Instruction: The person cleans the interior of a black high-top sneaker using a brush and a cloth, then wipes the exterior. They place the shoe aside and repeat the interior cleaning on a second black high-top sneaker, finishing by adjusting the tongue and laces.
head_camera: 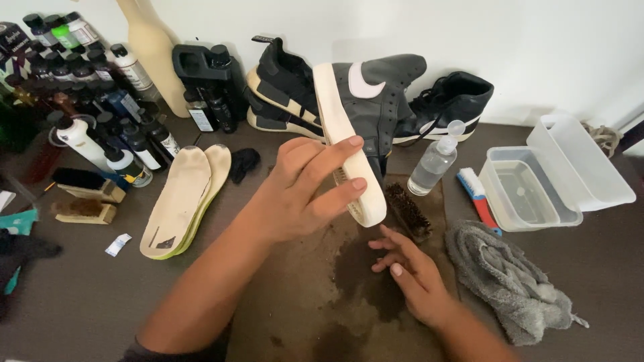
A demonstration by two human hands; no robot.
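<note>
Work zone is the brown mat (302,302) at lower centre, wet dark patch in its middle. Open room on the mat below and left of the hands; the right side is boxed in by a grey towel (510,281) at lower right and a clear water tub (526,194) above it, with a second empty clear tub (580,161) against that one's far side. A blue-handled brush (477,196) lies between mat edge and water tub. Clear spray bottle (436,161) stands just off the mat's upper right corner.

Left hand (302,194) holds a dark grey high-top sneaker (376,114) tipped on its side at centre frame, cream sole (345,141) facing the camera. Fingers curled round the sole edge, fingertips (355,142) pressed on the sole face, firm grip.

Right hand (409,268) is below the shoe, fingers loosely spread, holding nothing; fingertips reach toward a dark bristle brush (407,209) lying on the mat just under the sole's lower end (contact with the brush can't be confirmed, looks just short of it).

Left of the mat: two cream insoles (184,198) overlapped, a black cloth (243,163) beside them, two wooden brushes (84,194) at far left. Upper left is packed with bottles (100,100). Back wall: a black-and-cream sneaker (282,87) behind the held shoe, a black sneaker (449,100) to its right.
</note>
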